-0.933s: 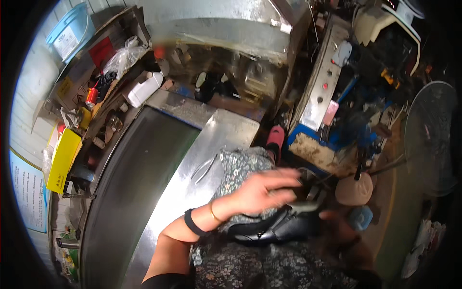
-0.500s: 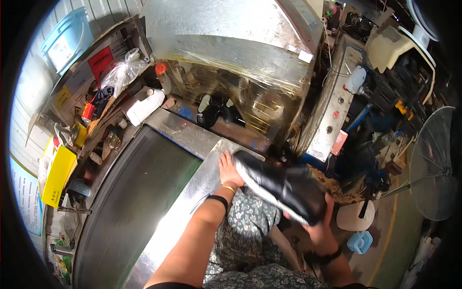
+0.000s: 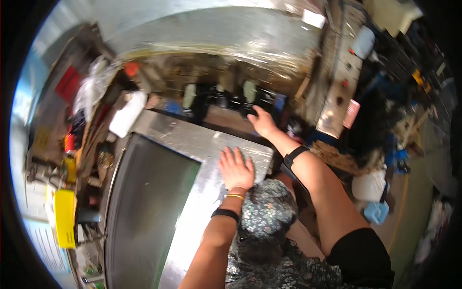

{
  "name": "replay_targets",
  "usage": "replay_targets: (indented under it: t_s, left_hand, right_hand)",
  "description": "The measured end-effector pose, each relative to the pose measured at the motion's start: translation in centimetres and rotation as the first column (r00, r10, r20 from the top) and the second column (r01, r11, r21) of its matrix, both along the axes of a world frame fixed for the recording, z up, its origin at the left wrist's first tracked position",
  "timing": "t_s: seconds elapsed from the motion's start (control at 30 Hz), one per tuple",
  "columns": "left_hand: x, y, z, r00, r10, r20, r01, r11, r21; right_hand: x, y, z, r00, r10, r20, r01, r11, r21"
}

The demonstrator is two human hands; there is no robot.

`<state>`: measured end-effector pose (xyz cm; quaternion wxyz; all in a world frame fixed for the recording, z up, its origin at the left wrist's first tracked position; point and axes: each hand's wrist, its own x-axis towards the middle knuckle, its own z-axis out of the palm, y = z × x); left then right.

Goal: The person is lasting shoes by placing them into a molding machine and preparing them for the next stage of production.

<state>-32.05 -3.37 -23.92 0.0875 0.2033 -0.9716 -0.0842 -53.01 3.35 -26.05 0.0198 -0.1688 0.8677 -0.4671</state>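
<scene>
Two bare hands show. Fingers spread wide, the left hand (image 3: 237, 169) lies palm down on one smooth, shiny metal counter (image 3: 197, 212). The right hand (image 3: 262, 121) reaches past its far edge, forefinger extended, near one of two black shoes (image 3: 250, 91) with pale green oval tops, which stand apart there; whether it touches or grips one, I cannot tell. Two black bands (image 3: 295, 155) circle the forearms, plus one thin golden bangle (image 3: 235, 195). Leftward are one dark, flat belt (image 3: 149, 202) and one white jug (image 3: 128, 113).
</scene>
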Motion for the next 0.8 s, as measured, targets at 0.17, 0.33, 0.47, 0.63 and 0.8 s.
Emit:
replay_targets:
  t_s: [0.17,0.33,0.47,0.63,0.8]
  left_hand:
    - [0.0,-0.1,-0.7,1.000,-0.010,-0.014,0.010,1.000,-0.019]
    - [0.0,-0.4,-0.6,1.000,-0.018,0.019,0.018,1.000,-0.013]
    - [0.0,-0.4,-0.5,0.999,-0.016,0.031,0.017,0.999,-0.032]
    - [0.0,-0.6,-0.7,0.999,-0.001,0.039,0.005,0.996,-0.090]
    - [-0.1,-0.8,-0.6,0.998,-0.001,0.058,0.004,0.998,-0.062]
  right_hand:
    - [5.7,16.0,-2.2,0.976,-0.027,-0.214,0.001,0.993,-0.119]
    - [6.5,31.6,-3.4,0.928,-0.147,-0.341,0.278,0.884,0.375]
    - [4.4,38.5,-4.6,0.953,-0.081,-0.292,0.270,0.668,0.693]
    - [1.0,41.5,-4.1,0.995,-0.076,-0.064,0.088,0.383,0.920]
    - [-2.0,40.6,-4.0,0.997,-0.072,-0.020,0.033,0.186,0.982]
